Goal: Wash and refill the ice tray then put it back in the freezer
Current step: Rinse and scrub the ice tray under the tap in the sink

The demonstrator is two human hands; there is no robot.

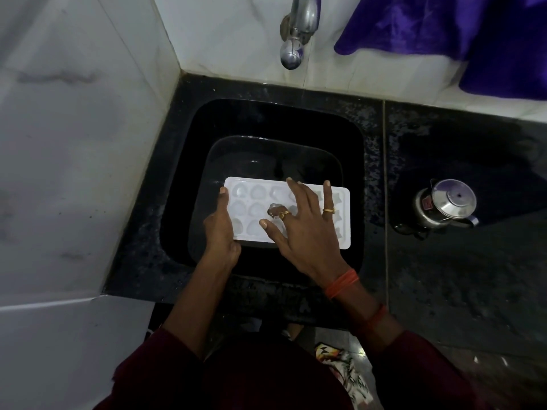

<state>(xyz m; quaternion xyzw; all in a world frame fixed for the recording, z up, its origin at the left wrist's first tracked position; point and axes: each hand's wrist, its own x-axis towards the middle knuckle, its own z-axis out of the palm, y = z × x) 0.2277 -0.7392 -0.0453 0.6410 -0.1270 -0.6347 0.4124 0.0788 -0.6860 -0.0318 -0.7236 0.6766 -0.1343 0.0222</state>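
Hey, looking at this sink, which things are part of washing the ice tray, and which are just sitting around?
In use: ice tray, left hand gripping its edge, right hand spread over it, sink, tap.
Lying about: purple cloth, steel kettle on the counter.

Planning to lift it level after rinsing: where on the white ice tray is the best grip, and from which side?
Take the ice tray by the flat rim at its short ends, coming in from the left and right. It lies flat across the sink; the left hand holds the left end, and the right end's rim is bare.
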